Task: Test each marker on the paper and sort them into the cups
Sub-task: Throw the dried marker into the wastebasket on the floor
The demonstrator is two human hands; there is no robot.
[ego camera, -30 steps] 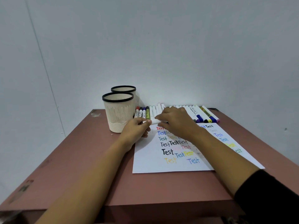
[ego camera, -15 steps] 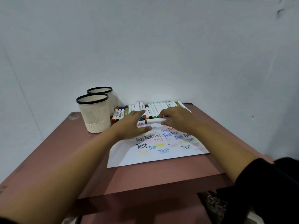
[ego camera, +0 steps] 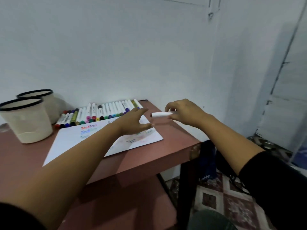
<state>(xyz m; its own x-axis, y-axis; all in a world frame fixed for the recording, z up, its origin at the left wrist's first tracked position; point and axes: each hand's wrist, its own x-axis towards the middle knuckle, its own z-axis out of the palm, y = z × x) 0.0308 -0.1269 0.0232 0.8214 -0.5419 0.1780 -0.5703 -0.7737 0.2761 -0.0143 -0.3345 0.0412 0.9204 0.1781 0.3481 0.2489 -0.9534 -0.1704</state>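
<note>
item: marker [ego camera: 161, 114]; white, smooth plastic barrel, round in section, dark at its left end; whether that end is a cap or a bare tip is too blurred to tell.

change: half a second ago both hands met on it above the top of the paper; now they have drawn apart; the right hand [ego camera: 184, 113] pinches the barrel's right end in curled fingertips and carries it level in the air, beyond the right edge of the paper; the left hand [ego camera: 132, 123] has let go and hovers over the sheet, fingers and thumb spread wide, holding nothing visible.

meaning: probably uncapping, with the test stroke yet to be made; no sorting of this marker yet.

paper [ego camera: 69, 140]; flat white sheet, matt, written over with "test" in many colours.

row of markers [ego camera: 106, 112]; slim white barrels with coloured caps, side by side along the far edge of the paper.

front cup [ego camera: 26, 123] and back cup [ego camera: 49, 103]; cream, finely ribbed walls, black rims, tapered; standing well left of the held marker.

desk [ego camera: 149, 156]; reddish-brown, smooth, dull sheen.
</note>
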